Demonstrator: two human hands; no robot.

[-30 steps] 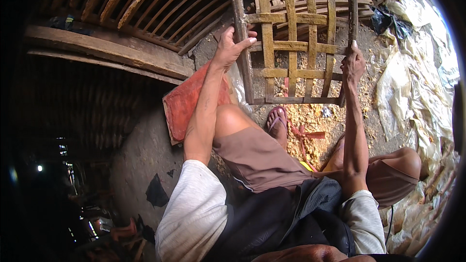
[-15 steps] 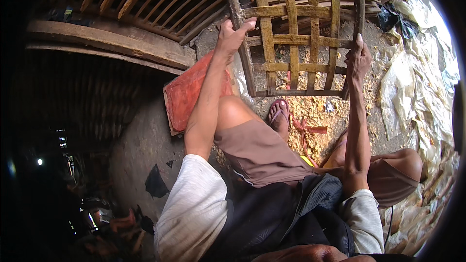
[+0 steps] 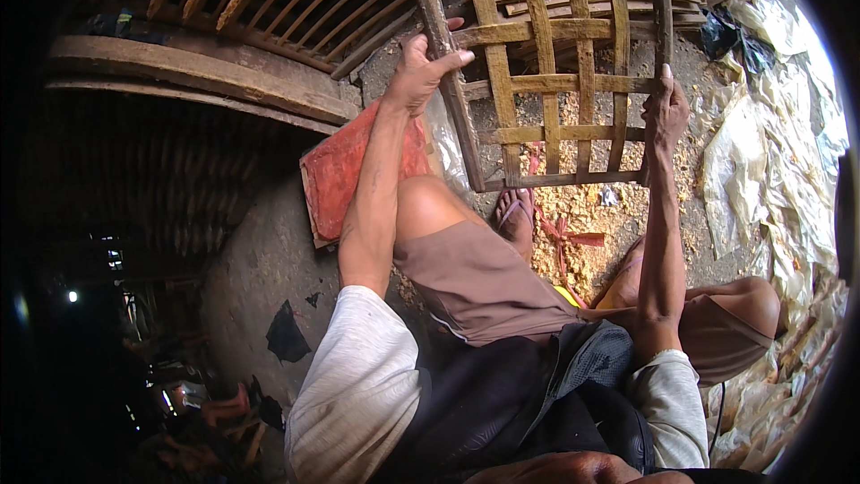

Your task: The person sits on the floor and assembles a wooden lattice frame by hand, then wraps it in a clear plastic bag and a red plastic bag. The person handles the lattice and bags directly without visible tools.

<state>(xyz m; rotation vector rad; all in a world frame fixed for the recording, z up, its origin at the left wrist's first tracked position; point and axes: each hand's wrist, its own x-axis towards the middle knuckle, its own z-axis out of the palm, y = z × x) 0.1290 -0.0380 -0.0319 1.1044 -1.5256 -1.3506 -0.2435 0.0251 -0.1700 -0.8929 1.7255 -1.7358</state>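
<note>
Both my hands hold a woven bamboo rack (image 3: 555,31), an open lattice of flat strips in a wooden frame, raised in front of me. My left hand (image 3: 423,72) is closed round its left side bar, thumb across the front. Lower on the opposite bar, my right hand (image 3: 666,116) grips with the thumb pointing up along the wood. The rack's far end runs out of the picture at the top. Below its near edge, yellowish crumbs (image 3: 573,255) lie scattered on the ground, with a red ribbon (image 3: 573,237) among them.
A red board (image 3: 336,179) lies by my left knee. More woven racks (image 3: 609,0) are piled at the far side. Wooden slats and a beam (image 3: 206,81) stand at the left. Crumpled plastic sheeting (image 3: 761,170) covers the right side. My sandalled foot (image 3: 515,212) is beside the crumbs.
The rack has tilted slightly and its near edge has come a little closer to me. My left hand has moved slightly nearer along with it; both hands keep their hold.
</note>
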